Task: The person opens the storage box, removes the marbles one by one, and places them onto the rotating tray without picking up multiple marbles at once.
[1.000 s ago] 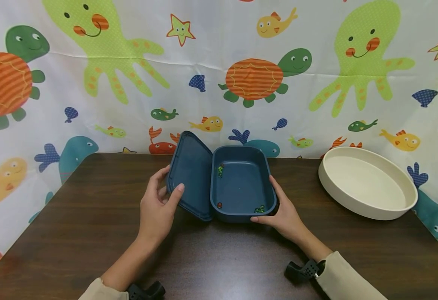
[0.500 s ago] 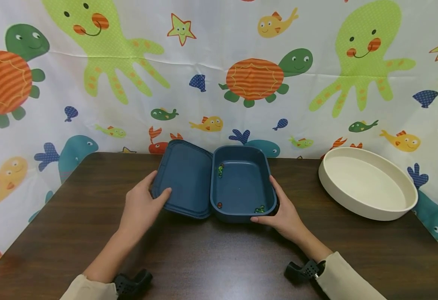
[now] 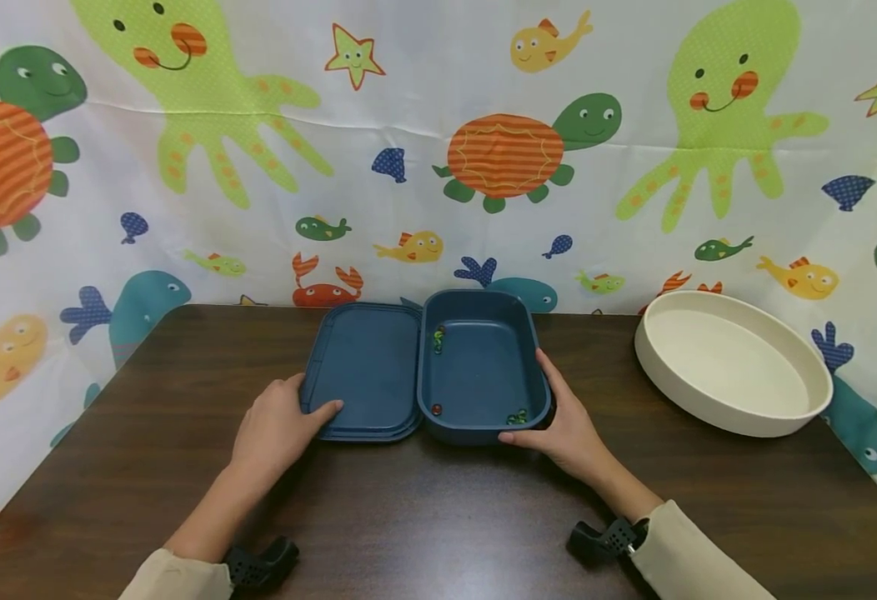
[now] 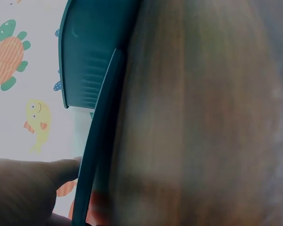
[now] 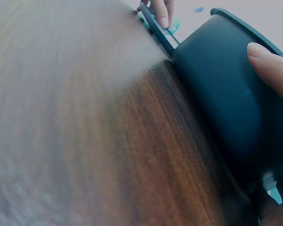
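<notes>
On the wood table, with left hand pinching the blue lid and right hand gripping the matching box beside it, I'd brace the box and ease the lid down slow so those bead-like bits inside don't roll.

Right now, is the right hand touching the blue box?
Touching. The right wrist view shows it: the right hand's thumb lies against the outer wall of the blue box, no gap visible.
</notes>
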Demonstrator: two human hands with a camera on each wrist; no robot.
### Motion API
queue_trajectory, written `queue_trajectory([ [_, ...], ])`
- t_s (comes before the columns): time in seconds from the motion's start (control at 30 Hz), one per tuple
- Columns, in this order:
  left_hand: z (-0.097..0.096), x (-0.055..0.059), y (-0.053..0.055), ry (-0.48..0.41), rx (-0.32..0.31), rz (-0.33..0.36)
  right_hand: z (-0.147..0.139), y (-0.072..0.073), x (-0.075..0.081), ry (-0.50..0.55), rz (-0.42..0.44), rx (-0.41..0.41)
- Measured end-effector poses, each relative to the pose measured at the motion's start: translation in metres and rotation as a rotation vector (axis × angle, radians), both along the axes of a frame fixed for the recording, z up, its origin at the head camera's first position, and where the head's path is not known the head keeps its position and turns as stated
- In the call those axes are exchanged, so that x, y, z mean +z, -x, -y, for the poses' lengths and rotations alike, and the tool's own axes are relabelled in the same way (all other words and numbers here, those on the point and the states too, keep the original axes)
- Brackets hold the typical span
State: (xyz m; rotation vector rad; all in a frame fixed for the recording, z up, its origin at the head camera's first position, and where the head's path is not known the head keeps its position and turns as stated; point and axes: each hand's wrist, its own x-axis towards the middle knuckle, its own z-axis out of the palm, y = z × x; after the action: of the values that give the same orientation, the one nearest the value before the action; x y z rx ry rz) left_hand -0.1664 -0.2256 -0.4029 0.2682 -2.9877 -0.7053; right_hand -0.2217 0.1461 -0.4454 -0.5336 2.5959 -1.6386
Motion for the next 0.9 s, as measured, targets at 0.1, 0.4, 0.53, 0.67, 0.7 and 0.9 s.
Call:
queue_trajectory([
  [0.1, -0.001, -0.002, 0.001, 0.039, -0.005, -0.012, 0.000, 0.000, 0.001, -0.005, 0.005, -0.001],
  [0.4, -0.007, -0.003, -0.003, 0.174, -0.029, -0.030, 0.000, 0.001, 0.001, -0.025, 0.012, -0.004],
  [0.53, -0.010, -0.003, -0.005, 0.194, -0.044, -0.047, 0.000, 0.001, 0.001, -0.022, 0.014, -0.011],
  [0.67, -0.015, -0.002, -0.003, 0.136, -0.049, -0.064, 0.001, 0.000, 0.002, -0.034, -0.012, 0.006],
  [0.7, -0.018, -0.001, -0.002, 0.108, -0.056, -0.077, 0.000, 0.000, 0.002, -0.035, -0.022, 0.013],
  [0.9, -0.045, -0.003, 0.009, -0.161, -0.179, -0.160, -0.004, -0.001, 0.000, 0.085, -0.072, 0.063],
])
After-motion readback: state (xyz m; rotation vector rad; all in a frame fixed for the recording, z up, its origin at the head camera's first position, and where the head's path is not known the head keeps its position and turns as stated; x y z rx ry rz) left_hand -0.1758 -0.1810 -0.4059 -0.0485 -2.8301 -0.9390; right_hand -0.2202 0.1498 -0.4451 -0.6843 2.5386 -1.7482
